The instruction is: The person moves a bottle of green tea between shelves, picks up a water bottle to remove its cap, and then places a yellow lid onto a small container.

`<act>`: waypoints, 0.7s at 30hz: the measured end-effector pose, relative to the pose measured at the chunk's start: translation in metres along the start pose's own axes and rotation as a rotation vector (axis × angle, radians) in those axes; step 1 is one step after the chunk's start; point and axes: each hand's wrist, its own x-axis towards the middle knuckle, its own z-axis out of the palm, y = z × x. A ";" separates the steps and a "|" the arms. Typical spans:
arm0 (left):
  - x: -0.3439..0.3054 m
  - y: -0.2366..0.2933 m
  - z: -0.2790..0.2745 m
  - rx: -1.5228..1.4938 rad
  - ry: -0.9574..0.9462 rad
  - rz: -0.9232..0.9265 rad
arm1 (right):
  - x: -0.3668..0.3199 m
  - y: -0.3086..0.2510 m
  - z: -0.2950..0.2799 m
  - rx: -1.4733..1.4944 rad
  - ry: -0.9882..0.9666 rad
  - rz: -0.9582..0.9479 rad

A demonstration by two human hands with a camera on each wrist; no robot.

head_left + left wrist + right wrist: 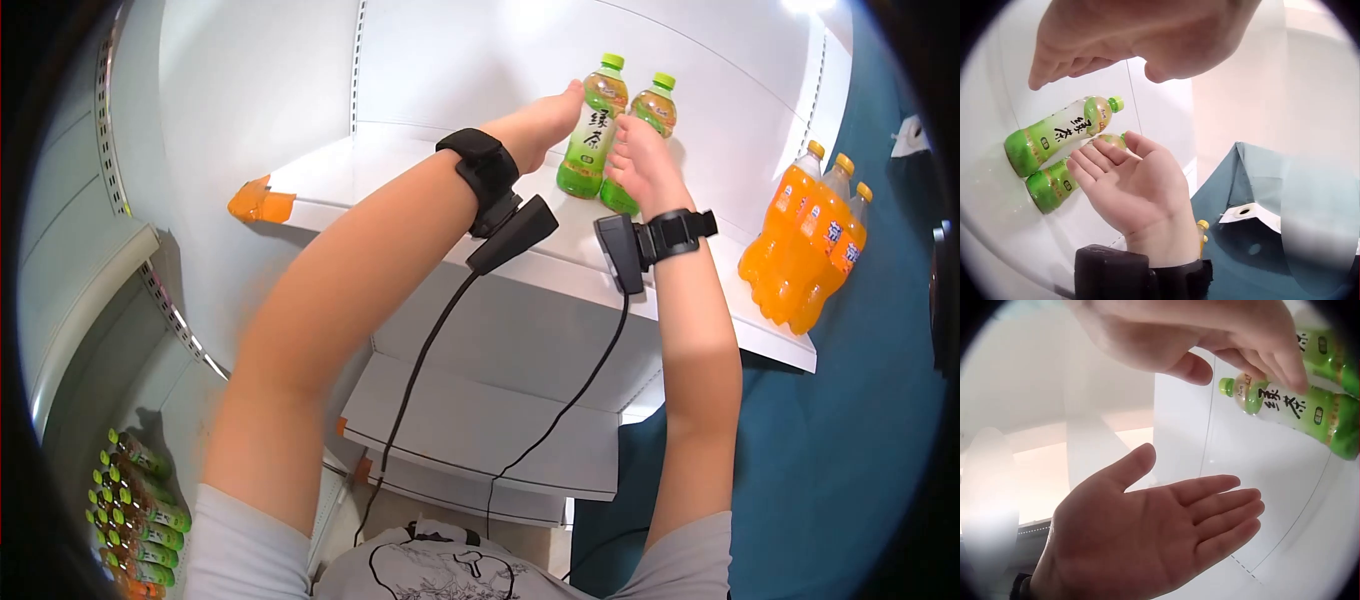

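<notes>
Two green tea bottles with bright green caps stand upright side by side on a white shelf (380, 160), the left green tea bottle (590, 130) showing its black characters and the right green tea bottle (655, 100) partly hidden behind fingers in the head view. The left hand (545, 125) is raised just beside the left green tea bottle, its grip released; the right wrist view shows that palm flat, fingers straight and thumb spread. The right hand (645, 160) is in front of the right green tea bottle, its grip also released, with the palm facing inward and the fingers loosely bent; whether its fingertips touch the plastic cannot be told. Each forearm wears a black strap, with a left wrist camera (515, 235) and a right wrist camera (620, 255) trailing cables. Near the shelf's right end stand three orange soda bottles (800, 245), close together, beside a teal curtain (840, 420). Orange tape (262, 200) wraps the shelf's left corner. Down at the lower left, a group of green-capped bottles (150, 510) stands in rows, well apart from both hands.
</notes>
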 end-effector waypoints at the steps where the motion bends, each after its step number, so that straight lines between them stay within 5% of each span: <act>1: 0.008 0.000 0.002 -0.003 0.005 0.011 | 0.005 0.000 -0.001 -0.009 -0.050 0.002; 6: 0.053 -0.006 0.003 -0.045 0.034 -0.015 | 0.006 0.003 0.002 -0.007 0.066 0.007; 8: 0.067 -0.013 0.000 -0.061 0.040 -0.063 | 0.006 0.006 -0.003 -0.049 -0.057 0.018; 21: 0.088 -0.022 0.012 -0.043 -0.150 0.024 | 0.038 0.014 -0.004 -0.086 -0.054 0.011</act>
